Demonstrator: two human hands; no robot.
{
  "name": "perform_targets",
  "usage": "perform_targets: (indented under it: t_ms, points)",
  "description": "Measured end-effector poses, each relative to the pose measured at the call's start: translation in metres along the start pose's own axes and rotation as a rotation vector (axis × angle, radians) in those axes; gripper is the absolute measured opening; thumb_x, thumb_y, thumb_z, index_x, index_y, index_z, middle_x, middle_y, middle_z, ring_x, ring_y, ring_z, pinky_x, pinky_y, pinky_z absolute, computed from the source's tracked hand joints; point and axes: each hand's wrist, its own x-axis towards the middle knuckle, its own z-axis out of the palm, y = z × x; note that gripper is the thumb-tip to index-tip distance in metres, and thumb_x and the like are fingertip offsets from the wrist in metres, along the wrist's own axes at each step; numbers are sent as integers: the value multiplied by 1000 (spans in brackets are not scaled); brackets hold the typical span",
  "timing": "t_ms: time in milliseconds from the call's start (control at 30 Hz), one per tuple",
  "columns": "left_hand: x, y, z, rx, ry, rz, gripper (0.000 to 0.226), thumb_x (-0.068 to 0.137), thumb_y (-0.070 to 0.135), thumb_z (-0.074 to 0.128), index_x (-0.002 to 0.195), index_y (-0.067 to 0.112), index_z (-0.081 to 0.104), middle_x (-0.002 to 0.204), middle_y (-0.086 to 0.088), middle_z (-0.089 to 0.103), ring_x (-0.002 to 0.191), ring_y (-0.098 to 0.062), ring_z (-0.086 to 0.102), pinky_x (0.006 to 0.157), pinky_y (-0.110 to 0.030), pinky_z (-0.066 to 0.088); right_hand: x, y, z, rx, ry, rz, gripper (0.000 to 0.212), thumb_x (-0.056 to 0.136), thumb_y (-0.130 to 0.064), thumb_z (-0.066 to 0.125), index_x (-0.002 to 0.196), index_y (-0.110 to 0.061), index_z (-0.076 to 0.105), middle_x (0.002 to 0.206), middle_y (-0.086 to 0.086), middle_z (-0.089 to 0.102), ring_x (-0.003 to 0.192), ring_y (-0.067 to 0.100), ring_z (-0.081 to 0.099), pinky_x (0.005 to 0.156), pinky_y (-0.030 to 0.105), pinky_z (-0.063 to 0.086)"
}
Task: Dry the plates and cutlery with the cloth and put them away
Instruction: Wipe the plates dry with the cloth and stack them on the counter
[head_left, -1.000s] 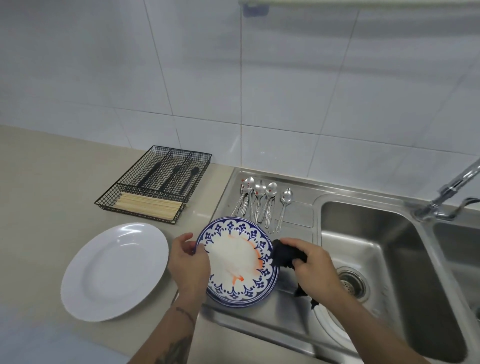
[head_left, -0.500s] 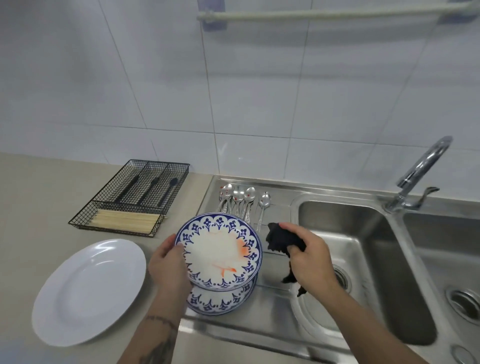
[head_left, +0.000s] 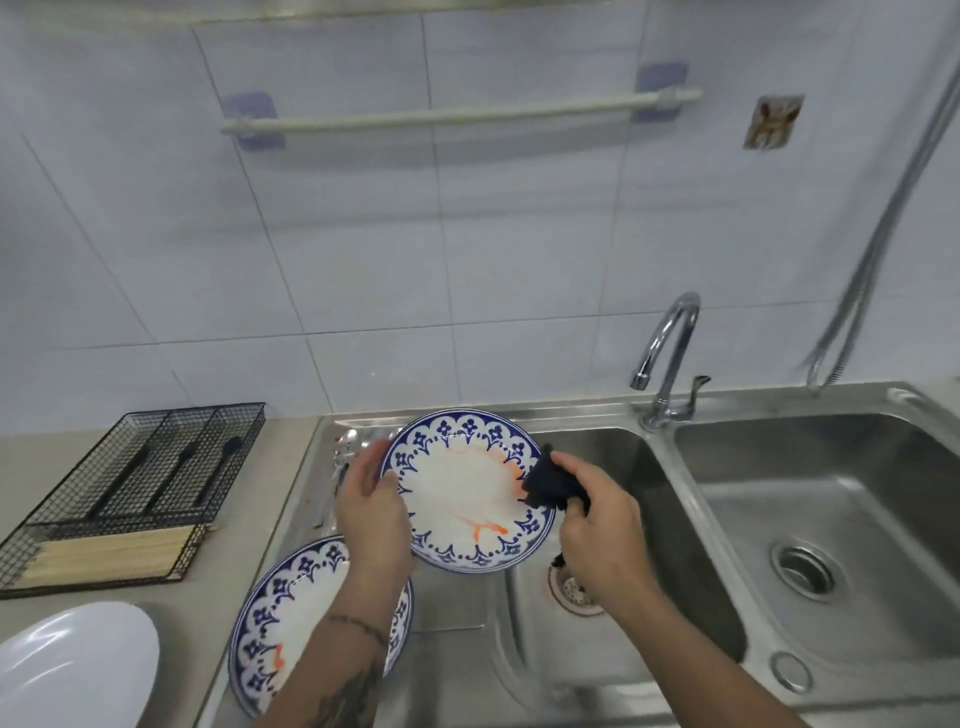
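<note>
My left hand (head_left: 371, 512) grips the left rim of a blue-patterned plate (head_left: 462, 493) and holds it tilted up above the drainboard. My right hand (head_left: 597, 525) is closed on a dark cloth (head_left: 550, 483) that presses against the plate's right rim. A second blue-patterned plate (head_left: 291, 613) lies flat on the drainboard below, partly hidden by my left forearm. Spoons (head_left: 345, 452) lie on the drainboard behind my left hand, mostly covered. A plain white plate (head_left: 72, 670) rests on the counter at the lower left.
A black wire cutlery tray (head_left: 150, 467) with dark utensils and wooden chopsticks (head_left: 109, 553) sits on the counter at left. The steel double sink (head_left: 852, 519) fills the right, with a tap (head_left: 670, 353) between the basins. A towel rail (head_left: 457, 114) hangs on the tiled wall.
My left hand has lifted the top patterned plate off the one beneath and tilted it up. My right hand has brought the cloth onto its right rim. The view has tilted upward.
</note>
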Motion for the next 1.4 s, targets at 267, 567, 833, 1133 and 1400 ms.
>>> perform_targets:
  t_ms: [267,567,833,1133,1400]
  points:
    - [-19,11,58,159,-65,167,43,97,-5,45,116,26,67,112,11,71,108,-12,66,100,-39,53,9,14,-39,37,166,83,56,80,8,50,121,-27,65,113,-14,64,105,3,57,97,22,44]
    - [-37,20,90,337,-180,457,38,99,0,48,119,26,68,104,26,68,101,11,61,88,-12,50,12,21,-51,89,160,170,54,84,5,51,123,-30,64,114,-13,63,104,3,55,98,22,44]
    - [-39,17,104,470,-230,744,43,93,-1,49,125,23,67,117,9,71,109,-11,65,96,-38,54,14,29,-50,33,136,134,55,83,6,51,126,-28,62,116,-12,63,102,0,53,96,19,43]
    - [-36,18,107,478,-267,847,43,93,-2,49,125,19,67,119,7,70,113,-11,64,98,-39,53,15,32,-51,25,122,133,56,84,7,50,125,-27,62,110,-12,61,96,-2,50,94,18,44]
    - [-34,23,103,152,-158,374,39,95,-9,49,116,19,67,113,11,71,107,0,66,93,-19,53,20,26,-46,49,124,-17,57,80,8,49,125,-25,62,115,-13,64,104,1,57,96,25,48]
